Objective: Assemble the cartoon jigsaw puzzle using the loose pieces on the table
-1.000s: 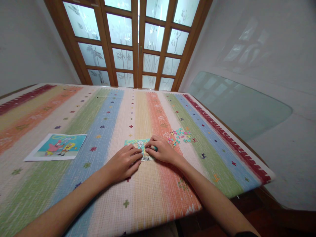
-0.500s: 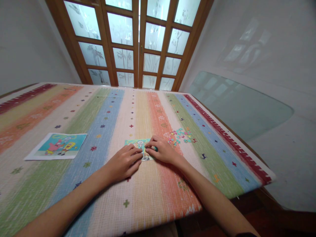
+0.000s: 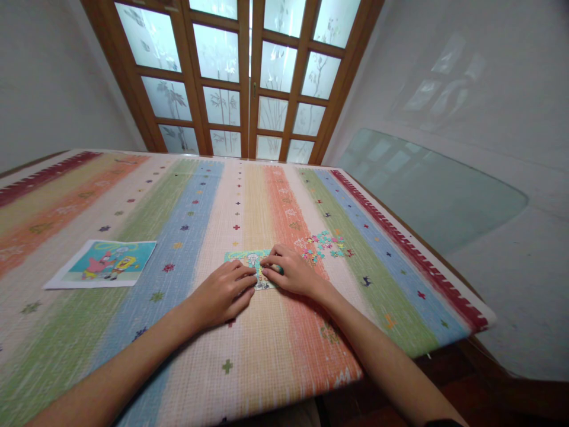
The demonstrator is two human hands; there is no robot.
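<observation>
A partly covered jigsaw puzzle (image 3: 240,255) with a cartoon picture lies flat on the striped tablecloth in front of me. My left hand (image 3: 231,290) grips its lower left side, fingers bent and close together. Over the right side, my right hand (image 3: 288,270) has its fingers curled down, with thumb and fingertips pressing on the puzzle near its middle. A bit of teal shows between those fingers; whether it is a loose piece I cannot make out. Several loose puzzle pieces (image 3: 329,243) lie scattered just beyond my right hand.
A paper sheet (image 3: 104,263) with a printed cartoon picture lies to the left. The striped tablecloth (image 3: 267,344) covers the table, whose right edge runs beside a white wall (image 3: 489,107). Wooden doors (image 3: 246,77) with frosted panes stand behind the table.
Almost nothing differs. The fingers of my right hand have shifted very slightly on the puzzle, while my left hand stays in place.
</observation>
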